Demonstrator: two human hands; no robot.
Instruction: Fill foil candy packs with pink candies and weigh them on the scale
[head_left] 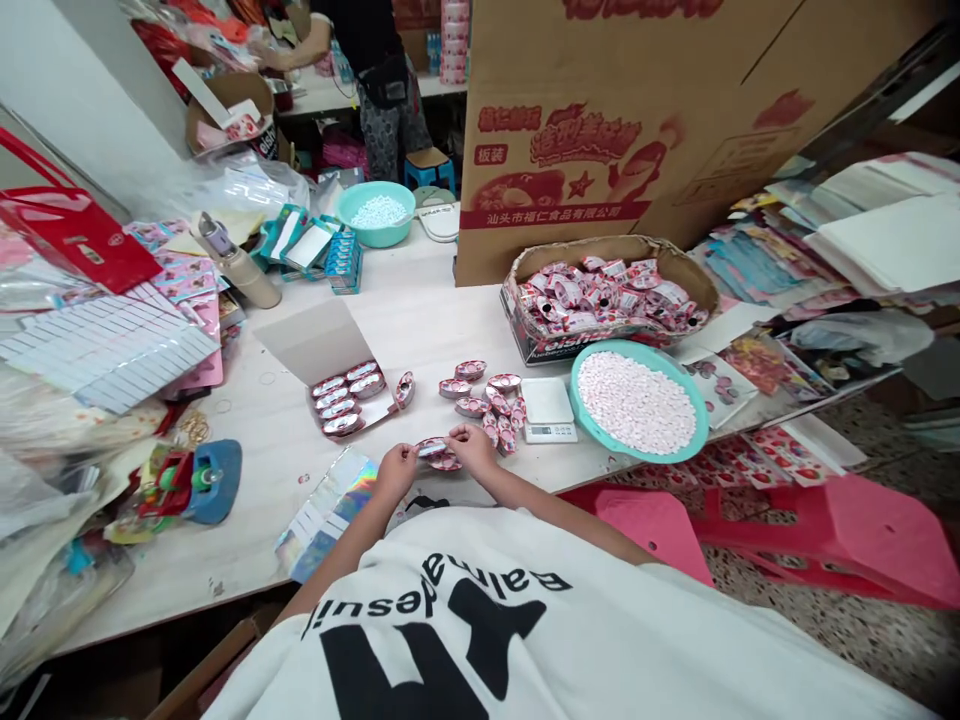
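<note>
Close to my body, my left hand [397,469] and my right hand [472,449] pinch the two ends of a small oval pink packet [430,447] with a pale shiny strip on top. Another like it lies just beneath. A sheet of silvery holographic stickers [330,505] rests left of my left hand. Beyond it, an open display box [349,428] with its lid up holds two rows of these packets, and one single packet [405,390] leans at its right side. A loose pile of packets [496,397] lies past my right hand.
A white scale [549,410] and a teal basin [706,425] of small pale tablets stand to the right. Behind them is a carton [527,348] full of packets. A blue tape dispenser [216,482] sits left, and a person [382,75] stands across the room.
</note>
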